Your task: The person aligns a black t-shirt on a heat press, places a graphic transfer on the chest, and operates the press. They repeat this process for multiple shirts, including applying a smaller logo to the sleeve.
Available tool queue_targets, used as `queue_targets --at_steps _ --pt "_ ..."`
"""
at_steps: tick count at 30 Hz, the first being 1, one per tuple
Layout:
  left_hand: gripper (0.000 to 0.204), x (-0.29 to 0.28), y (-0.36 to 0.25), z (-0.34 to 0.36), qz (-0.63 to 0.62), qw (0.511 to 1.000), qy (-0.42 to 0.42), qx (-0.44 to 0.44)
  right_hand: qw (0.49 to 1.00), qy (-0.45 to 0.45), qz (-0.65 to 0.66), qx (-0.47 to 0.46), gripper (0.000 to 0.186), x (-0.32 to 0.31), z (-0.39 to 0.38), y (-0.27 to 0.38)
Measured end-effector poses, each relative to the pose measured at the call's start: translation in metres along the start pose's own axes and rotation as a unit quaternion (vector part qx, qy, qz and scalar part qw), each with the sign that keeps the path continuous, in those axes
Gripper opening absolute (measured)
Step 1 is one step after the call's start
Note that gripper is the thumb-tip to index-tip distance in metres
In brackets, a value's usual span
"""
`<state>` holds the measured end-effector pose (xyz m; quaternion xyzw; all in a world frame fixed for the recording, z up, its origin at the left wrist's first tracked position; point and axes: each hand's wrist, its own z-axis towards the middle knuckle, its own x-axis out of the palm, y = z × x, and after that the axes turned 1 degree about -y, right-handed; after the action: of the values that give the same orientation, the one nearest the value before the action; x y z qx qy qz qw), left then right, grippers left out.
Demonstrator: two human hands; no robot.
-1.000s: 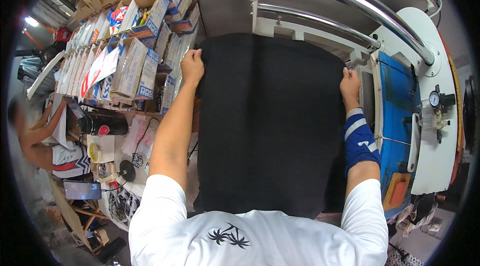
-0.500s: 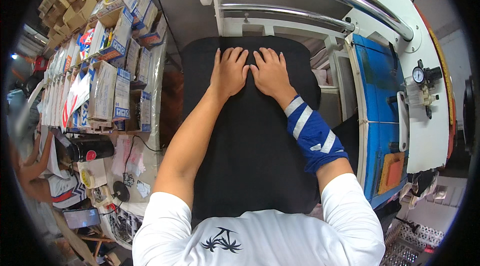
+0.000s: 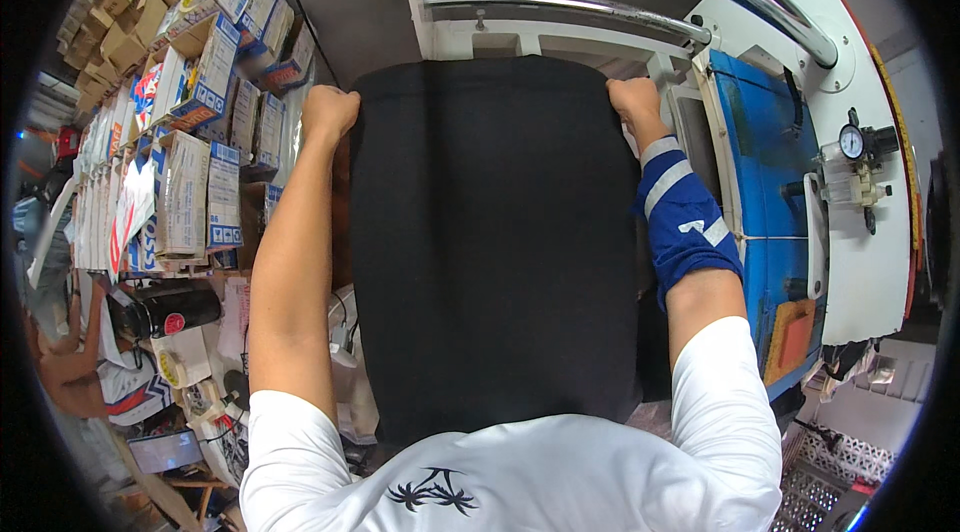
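Observation:
Black fabric (image 3: 490, 242) lies smooth and taut over a broad, rounded-corner board in front of me. At its far left corner my left hand (image 3: 331, 114) is closed in a fist on the edge of the cloth. My right hand (image 3: 634, 104) grips the opposite edge at the far right corner, fingers also curled closed. Both arms are stretched forward along the sides of the board. A blue sleeve with silver stripes (image 3: 687, 207) wraps my right forearm. The folds inside both fists are hidden.
Chrome bars (image 3: 570, 4) of a white machine frame cross beyond the board. To the right stand a blue panel (image 3: 770, 157) and a pressure gauge (image 3: 851, 142). Stacked cartons (image 3: 185, 194), a black cylinder (image 3: 165, 310) and a phone (image 3: 166, 452) crowd the left, beside another person.
Both hands were flat, close together at the fabric's far middle. They have moved apart to the far corners and closed on its edges. The fabric now looks wider and tauter.

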<state>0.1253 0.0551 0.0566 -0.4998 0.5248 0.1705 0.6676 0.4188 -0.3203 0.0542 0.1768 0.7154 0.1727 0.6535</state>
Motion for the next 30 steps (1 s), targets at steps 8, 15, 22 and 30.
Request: queue_targets --at_steps 8,15,22,30 --pt "0.028 0.019 -0.002 0.004 -0.033 0.996 -0.085 -0.024 0.998 -0.041 0.03 -0.027 0.039 0.008 0.01 0.003" --pt "0.017 0.041 -0.08 -0.068 -0.069 0.861 -0.17 0.475 0.843 -0.089 0.058 -0.527 0.03 0.022 -0.099 0.048" --pt "0.031 0.066 -0.119 -0.095 0.031 0.937 -0.019 0.348 0.915 0.02 -0.06 -0.398 0.034 0.041 -0.13 0.081" --pt "0.03 0.035 0.074 -0.013 -0.295 0.955 -0.029 0.026 0.981 0.013 0.19 -0.037 0.037 0.017 -0.03 -0.067"
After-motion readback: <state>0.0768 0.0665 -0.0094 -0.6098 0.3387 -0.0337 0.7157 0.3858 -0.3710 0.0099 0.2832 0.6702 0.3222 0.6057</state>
